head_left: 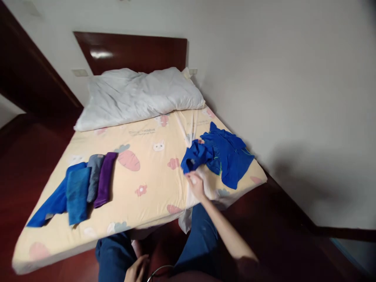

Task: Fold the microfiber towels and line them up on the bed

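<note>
My right hand [195, 183] reaches over the front right part of the bed, its fingers pinched on the lower edge of a crumpled blue cloth [196, 154]. Beyond it, touching it, a larger blue garment [230, 154] with thin green trim lies spread near the bed's right edge. Thin white fabric runs beneath my right wrist and hangs over the front edge. Low in the view, my left hand [137, 268] is near my lap, its fingers curled; whether it holds anything is hidden.
On the bed's left lie a blue cloth [55, 197], a teal roll [78, 194], a grey roll [94, 176] and a purple roll [105, 178]. A white pillow [141, 94] rests before the dark headboard [135, 51]. A wall [282, 98] stands at the right.
</note>
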A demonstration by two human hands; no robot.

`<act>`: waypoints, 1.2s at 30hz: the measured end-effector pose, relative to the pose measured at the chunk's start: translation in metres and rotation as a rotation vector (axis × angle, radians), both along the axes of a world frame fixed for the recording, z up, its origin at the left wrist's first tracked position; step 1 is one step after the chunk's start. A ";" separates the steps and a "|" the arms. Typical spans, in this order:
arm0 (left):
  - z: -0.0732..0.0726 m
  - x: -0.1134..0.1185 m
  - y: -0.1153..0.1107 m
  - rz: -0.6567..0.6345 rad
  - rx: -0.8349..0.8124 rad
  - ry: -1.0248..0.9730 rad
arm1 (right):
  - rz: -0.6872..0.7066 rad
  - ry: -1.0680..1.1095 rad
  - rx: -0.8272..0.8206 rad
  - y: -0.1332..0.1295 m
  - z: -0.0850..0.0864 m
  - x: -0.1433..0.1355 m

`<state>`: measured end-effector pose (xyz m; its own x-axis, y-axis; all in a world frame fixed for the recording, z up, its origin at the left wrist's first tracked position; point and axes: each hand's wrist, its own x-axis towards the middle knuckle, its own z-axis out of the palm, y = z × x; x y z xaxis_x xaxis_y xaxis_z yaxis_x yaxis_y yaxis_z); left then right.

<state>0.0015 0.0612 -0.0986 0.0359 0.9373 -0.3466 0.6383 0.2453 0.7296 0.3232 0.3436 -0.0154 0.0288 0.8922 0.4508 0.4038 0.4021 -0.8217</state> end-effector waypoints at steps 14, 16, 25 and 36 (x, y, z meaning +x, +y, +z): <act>0.053 -0.011 -0.024 -0.229 0.517 -0.087 | 0.500 -0.093 -0.102 -0.258 -0.014 -0.136; 0.057 -0.007 -0.029 -0.164 0.529 -0.121 | 0.563 -0.121 -0.102 -0.257 0.001 -0.133; 0.087 -0.008 -0.046 -0.189 0.480 -0.144 | 0.480 -0.031 -0.204 -0.301 0.007 -0.152; 0.094 -0.021 -0.061 -0.132 0.577 -0.031 | 0.233 -0.060 -0.212 -0.292 -0.030 -0.143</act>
<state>-0.0191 -0.0002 -0.0042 0.1674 0.9609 0.2206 0.6130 -0.2767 0.7401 0.1806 0.0514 -0.0457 -0.2083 0.9459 0.2487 0.3708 0.3117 -0.8748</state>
